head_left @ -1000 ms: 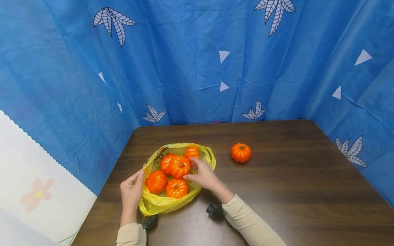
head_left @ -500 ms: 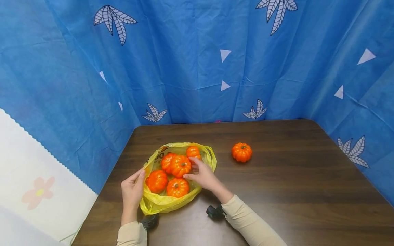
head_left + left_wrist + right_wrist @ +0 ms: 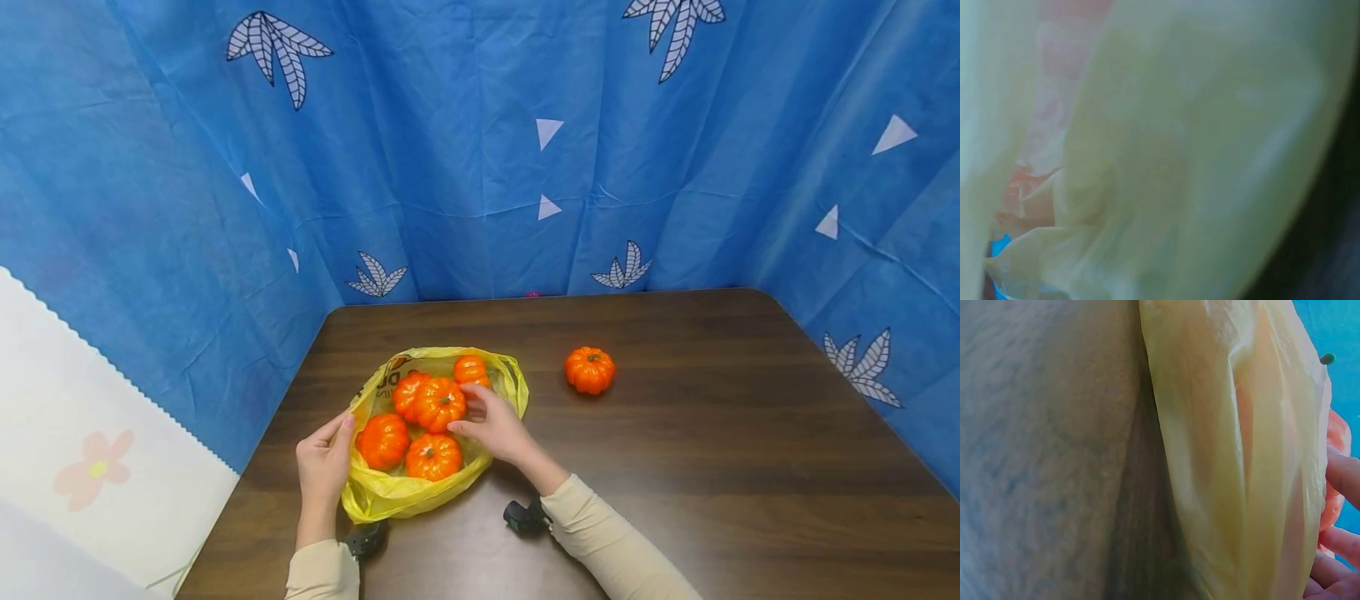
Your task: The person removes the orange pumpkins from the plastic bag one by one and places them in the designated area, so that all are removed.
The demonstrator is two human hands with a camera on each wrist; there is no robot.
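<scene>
Pinches a yellow plastic bag (image 3: 401,502) with the left hand (image 3: 321,462); grips a glossy orange ribbed pumpkin (image 3: 438,408) inside it with the right hand (image 3: 495,427), among four similar pumpkins (image 3: 383,442). Has a lone pumpkin (image 3: 589,371) past the right, on the brown worktop (image 3: 712,433).

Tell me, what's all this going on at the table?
A person is busy with a yellow plastic bag on the table. Their left hand has a grip on its rim, while the right hand reaches inside and holds an orange pumpkin by its side. Four other pumpkins show in the bag. A lone pumpkin sits outside, to the right.
</scene>
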